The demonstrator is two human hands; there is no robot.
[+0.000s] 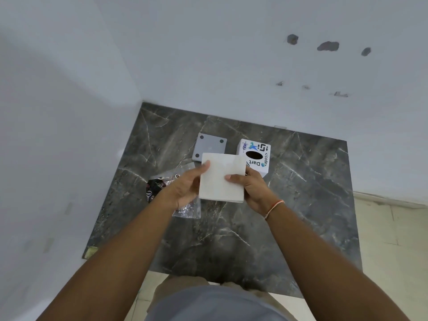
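L hand (185,189) & R hand (253,191) pinch tissue stack (222,181) — white, square.

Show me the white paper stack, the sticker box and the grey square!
white paper stack (222,179): head view, top sheet's middle.
sticker box (254,162): head view, top, beside hole.
grey square (209,147): head view, flat face's middle.

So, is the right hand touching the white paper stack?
Touching. The head view shows the right hand gripping the white paper stack at its right edge, thumb pressed on the top sheet.

White stack (222,179) – veined grey marble (301,205).
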